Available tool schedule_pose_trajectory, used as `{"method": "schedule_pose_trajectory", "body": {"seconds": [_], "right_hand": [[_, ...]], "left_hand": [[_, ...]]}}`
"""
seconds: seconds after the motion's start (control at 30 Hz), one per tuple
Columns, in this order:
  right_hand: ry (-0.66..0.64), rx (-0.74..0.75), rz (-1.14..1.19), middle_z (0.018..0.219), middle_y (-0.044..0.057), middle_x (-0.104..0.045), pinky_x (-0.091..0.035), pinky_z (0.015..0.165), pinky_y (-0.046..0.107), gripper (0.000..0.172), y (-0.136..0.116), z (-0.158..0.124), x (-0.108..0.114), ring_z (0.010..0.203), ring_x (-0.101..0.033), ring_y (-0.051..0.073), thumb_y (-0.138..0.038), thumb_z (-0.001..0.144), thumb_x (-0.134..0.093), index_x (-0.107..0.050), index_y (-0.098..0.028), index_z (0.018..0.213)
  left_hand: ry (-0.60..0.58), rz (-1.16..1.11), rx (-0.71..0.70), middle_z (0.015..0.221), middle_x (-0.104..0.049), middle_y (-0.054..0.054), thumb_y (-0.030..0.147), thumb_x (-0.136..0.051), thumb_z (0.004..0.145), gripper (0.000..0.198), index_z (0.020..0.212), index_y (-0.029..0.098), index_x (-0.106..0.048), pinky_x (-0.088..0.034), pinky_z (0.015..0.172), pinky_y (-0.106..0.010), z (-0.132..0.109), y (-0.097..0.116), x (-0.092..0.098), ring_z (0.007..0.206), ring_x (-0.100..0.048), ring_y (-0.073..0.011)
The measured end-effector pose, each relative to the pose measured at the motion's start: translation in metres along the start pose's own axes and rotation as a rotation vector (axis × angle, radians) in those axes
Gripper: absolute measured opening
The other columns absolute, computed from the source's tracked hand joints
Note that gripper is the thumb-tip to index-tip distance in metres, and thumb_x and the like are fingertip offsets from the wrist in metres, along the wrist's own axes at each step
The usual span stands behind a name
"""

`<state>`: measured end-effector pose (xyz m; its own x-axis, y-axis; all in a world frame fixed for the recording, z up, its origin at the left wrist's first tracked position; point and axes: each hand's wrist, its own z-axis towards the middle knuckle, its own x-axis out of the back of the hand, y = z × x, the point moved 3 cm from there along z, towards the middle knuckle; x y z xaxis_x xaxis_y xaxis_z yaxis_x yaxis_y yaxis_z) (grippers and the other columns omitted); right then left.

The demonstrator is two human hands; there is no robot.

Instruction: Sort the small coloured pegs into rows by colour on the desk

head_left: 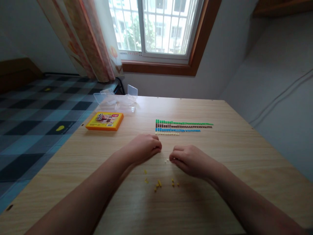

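Observation:
My left hand (148, 147) is closed, its fingertips pinched together over the table just in front of the rows of small blocks. Whatever sits in that pinch is hidden. My right hand (187, 159) is also closed, fingertips down beside a few tiny white pieces (166, 161); I cannot make out what it holds. Beyond the hands run rows of toy building blocks: green (171, 122), brown (176, 126), blue (171, 130) and a shorter cream row (168, 133). Nearer me lie scattered yellow pieces (158, 183) in loose groups.
An orange and yellow box (105, 121) lies at the table's left side. Behind it stand clear plastic trays or covers (117, 101). The wooden table (234, 140) meets a bed with a checked cover (36, 130) on the left and a wall with a window behind.

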<state>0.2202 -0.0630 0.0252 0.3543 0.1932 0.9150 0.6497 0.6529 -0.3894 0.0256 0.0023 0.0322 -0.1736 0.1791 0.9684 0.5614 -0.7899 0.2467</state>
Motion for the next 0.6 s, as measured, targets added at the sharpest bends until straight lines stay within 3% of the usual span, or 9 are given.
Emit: {"method": "schedule_pose_trajectory", "body": {"seconds": [0.17, 0.3, 0.47, 0.6], "right_hand": [[0.030, -0.159, -0.153, 0.090, 0.003, -0.069, -0.039, 0.068, 0.027, 0.019, 0.016, -0.009, 0.020, 0.077, -0.060, 0.015, -0.017, 0.097, -0.053, -0.068, -0.020, 0.086], [0.016, -0.291, -0.282, 0.086, 0.004, -0.071, -0.035, 0.063, 0.029, 0.024, 0.025, -0.012, 0.021, 0.072, -0.061, 0.016, -0.017, 0.095, -0.053, -0.067, -0.019, 0.077], [0.061, -0.317, -0.296, 0.084, 0.003, -0.073, -0.034, 0.061, 0.029, 0.025, 0.024, -0.007, 0.013, 0.068, -0.060, 0.015, -0.021, 0.094, -0.055, -0.070, -0.021, 0.073], [0.143, -0.312, -0.191, 0.087, 0.003, -0.075, -0.041, 0.068, 0.027, 0.018, 0.036, -0.009, 0.021, 0.077, -0.064, 0.017, -0.020, 0.090, -0.060, -0.076, -0.023, 0.082]], "left_hand": [[-0.024, 0.209, 0.019, 0.088, -0.073, -0.004, 0.022, -0.056, 0.093, 0.021, 0.080, 0.019, -0.072, -0.046, 0.067, -0.028, 0.002, 0.007, 0.007, 0.077, -0.066, -0.0180], [-0.045, 0.286, 0.045, 0.087, -0.073, -0.006, 0.020, -0.056, 0.092, 0.021, 0.080, 0.018, -0.073, -0.046, 0.063, -0.029, 0.004, 0.009, 0.006, 0.077, -0.067, -0.0200], [0.021, 0.270, 0.004, 0.084, -0.072, -0.005, 0.020, -0.055, 0.092, 0.022, 0.078, 0.018, -0.072, -0.047, 0.065, -0.029, 0.008, 0.009, -0.002, 0.078, -0.066, -0.0191], [0.068, 0.245, -0.032, 0.083, -0.072, -0.003, 0.021, -0.056, 0.092, 0.021, 0.077, 0.020, -0.071, -0.047, 0.065, -0.029, 0.010, 0.007, -0.008, 0.077, -0.065, -0.0183]]}}
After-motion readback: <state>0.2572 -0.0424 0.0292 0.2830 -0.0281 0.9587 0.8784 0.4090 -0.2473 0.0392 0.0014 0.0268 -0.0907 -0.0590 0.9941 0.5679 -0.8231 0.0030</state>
